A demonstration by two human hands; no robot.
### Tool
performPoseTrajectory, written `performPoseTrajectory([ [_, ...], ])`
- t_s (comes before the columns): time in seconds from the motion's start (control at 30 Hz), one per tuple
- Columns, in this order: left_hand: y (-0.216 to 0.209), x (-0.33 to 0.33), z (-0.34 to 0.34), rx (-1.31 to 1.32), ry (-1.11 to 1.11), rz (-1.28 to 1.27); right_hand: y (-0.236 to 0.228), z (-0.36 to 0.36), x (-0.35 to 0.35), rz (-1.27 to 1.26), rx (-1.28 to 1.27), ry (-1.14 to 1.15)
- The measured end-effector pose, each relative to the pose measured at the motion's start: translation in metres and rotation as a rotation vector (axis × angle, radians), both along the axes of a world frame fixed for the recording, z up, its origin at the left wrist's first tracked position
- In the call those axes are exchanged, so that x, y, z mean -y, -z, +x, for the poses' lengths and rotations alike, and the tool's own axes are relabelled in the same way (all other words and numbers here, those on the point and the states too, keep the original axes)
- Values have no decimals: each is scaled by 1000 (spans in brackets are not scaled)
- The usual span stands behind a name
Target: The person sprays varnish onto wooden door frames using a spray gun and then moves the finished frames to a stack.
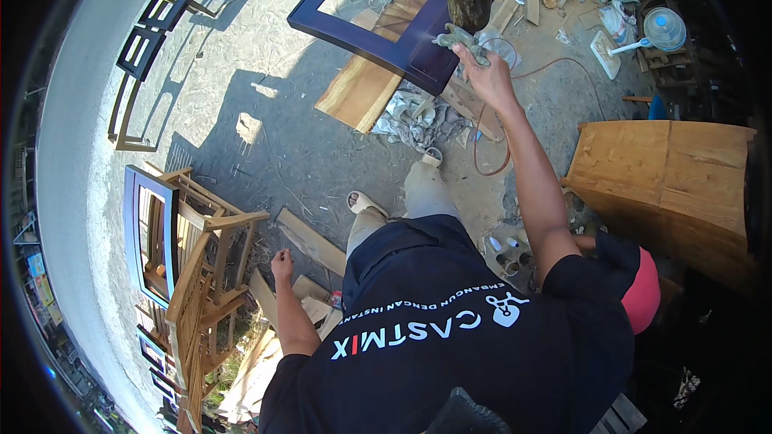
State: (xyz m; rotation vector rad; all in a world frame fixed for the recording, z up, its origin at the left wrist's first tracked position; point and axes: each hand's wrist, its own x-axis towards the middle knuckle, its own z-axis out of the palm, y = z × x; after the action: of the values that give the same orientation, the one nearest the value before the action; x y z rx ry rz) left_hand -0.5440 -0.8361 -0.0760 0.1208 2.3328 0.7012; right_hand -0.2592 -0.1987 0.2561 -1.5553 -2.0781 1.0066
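My right hand (487, 74), at the end of the stretched arm, is closed around a paint-stained spray gun (461, 42). A dark, smeared cup with a round lid (469, 0) sits on the gun. The gun is over the corner of a dark purple-brown wooden frame (384, 50); a faint haze shows by its nozzle. Planks (359, 90) with bare wood faces lie beneath the frame. My left hand (281, 264) hangs low at my left side, away from the work, its fingers curled with nothing visible in them.
A thin red hose (508, 162) loops over the ground. Crumpled cloths (418, 116) lie near my feet. To the left stand wooden chair frames (217, 249) and a dark frame (151, 229). A wooden cabinet (655, 169) stands at right, below a water jug (664, 30).
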Motion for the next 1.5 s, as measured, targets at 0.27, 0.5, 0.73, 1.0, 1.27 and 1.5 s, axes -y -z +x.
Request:
performPoseTrajectory([
  [0.27, 1, -63, 65, 199, 54, 113, 15, -14, -125, 110, 1, 142],
  [0.5, -3, -93, 112, 221, -18, 83, 24, -17, -256, 131, -9, 166],
  [0.73, -16, -148, 138, 216, -21, 40, 27, -11, -369, 236, 107, 174],
  [1.0, -23, -169, 122, 221, -4, -13, 21, 27, -268, 150, -68, 191],
  [1.27, -8, -178, 41, 219, 174, 60, 17, 33, -15, -74, -205, 175],
  [1.5, 14, -129, -68, 166, 300, 171, 47, -63, 138, 114, -160, 178],
])
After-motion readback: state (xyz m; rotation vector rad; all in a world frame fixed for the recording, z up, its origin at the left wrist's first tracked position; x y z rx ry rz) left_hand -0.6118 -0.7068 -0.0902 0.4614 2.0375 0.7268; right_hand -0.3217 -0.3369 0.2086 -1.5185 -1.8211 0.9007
